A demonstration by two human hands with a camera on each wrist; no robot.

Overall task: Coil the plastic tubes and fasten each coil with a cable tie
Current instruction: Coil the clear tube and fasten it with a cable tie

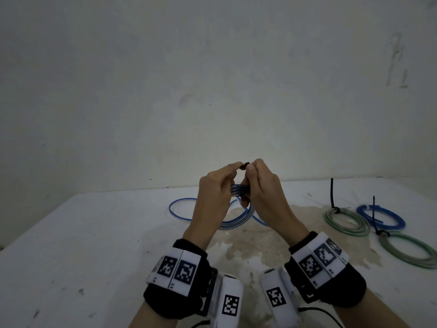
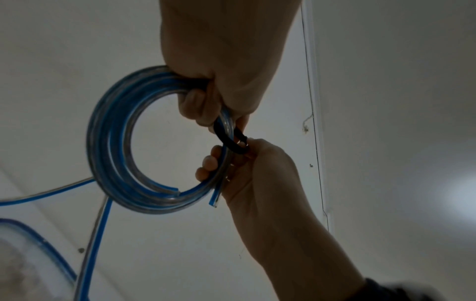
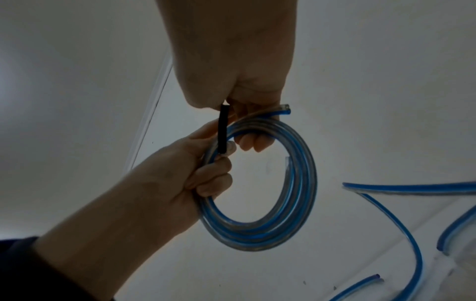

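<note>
— White and stained, the tabletop (image 1: 94, 245) is sitting against a scuffed pale wall (image 1: 212, 79). What is the person doing above it?

— Both hands are holding a coil of clear plastic tube with a blue stripe (image 2: 113, 146) in the air. The left hand (image 1: 212, 195) is curling its lower fingers around the coil's strands while its thumb and forefinger are pinching one end of a black cable tie (image 2: 230, 140). The right hand (image 1: 262, 192) is gripping the same bundle and pinching the tie's other end, so the tie is looping around the strands.

— And on the table?

— Loose blue-striped tubes (image 1: 179, 209) are lying beneath the hands. Well to the right, two green coils (image 1: 347, 221) and a dark blue coil (image 1: 383, 217) are lying tied with black cable ties.
</note>
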